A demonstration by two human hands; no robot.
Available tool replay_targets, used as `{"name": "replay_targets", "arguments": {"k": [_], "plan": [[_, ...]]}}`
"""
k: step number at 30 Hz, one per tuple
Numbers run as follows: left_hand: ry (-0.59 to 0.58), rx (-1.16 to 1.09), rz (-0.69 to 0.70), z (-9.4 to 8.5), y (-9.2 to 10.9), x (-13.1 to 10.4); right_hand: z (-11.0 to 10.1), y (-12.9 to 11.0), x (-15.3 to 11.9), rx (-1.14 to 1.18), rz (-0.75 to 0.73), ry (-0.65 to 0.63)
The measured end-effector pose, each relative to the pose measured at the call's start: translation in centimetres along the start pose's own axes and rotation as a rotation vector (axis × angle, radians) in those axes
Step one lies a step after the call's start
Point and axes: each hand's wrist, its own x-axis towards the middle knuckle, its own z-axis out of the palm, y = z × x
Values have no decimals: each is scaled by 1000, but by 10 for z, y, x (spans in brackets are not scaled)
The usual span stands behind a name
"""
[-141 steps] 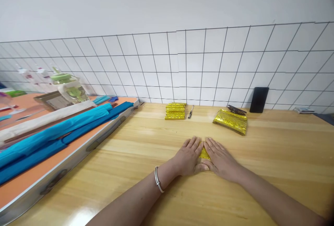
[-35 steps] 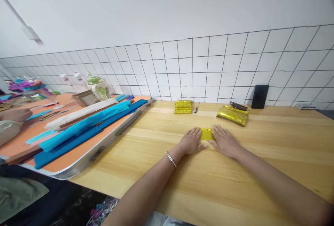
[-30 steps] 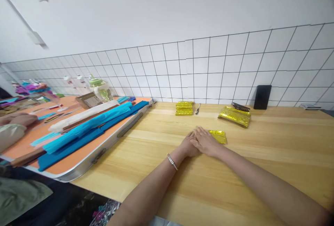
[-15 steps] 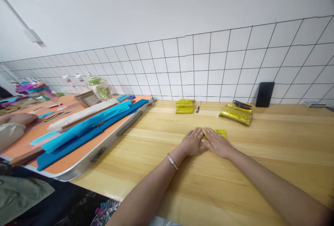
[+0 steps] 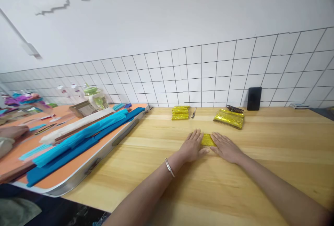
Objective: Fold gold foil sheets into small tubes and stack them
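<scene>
In the head view, a small gold foil piece (image 5: 208, 140) lies on the wooden counter (image 5: 146, 156) between two flat hands. At its 9 o'clock, the left grip (image 5: 191, 146) is open, palm down; at 3 o'clock, the right grip (image 5: 226, 148) is likewise open, and the fingers of both touch the foil's ends. A gold foil stack (image 5: 180, 113) sits between 10 and 11 o'clock, a pen (image 5: 193, 113) at 11, and a larger gold packet (image 5: 229, 119) between 1 and 2.
</scene>
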Motion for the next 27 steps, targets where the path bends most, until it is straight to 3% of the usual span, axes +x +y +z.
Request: {"name": "replay_targets", "arguments": {"k": [5,9,19,27], "plan": [[-54,-75,148,8,41,40,-2,3,-2,18,-52,7],[-57,-161,147,18,49,57,-1,5,-3,16,-58,7],[-30,-8,111,18,16,35,2,4,1,-39,-5,-16],[-77,26,98,13,-30,17,-2,-1,3,-50,27,-36]]}}
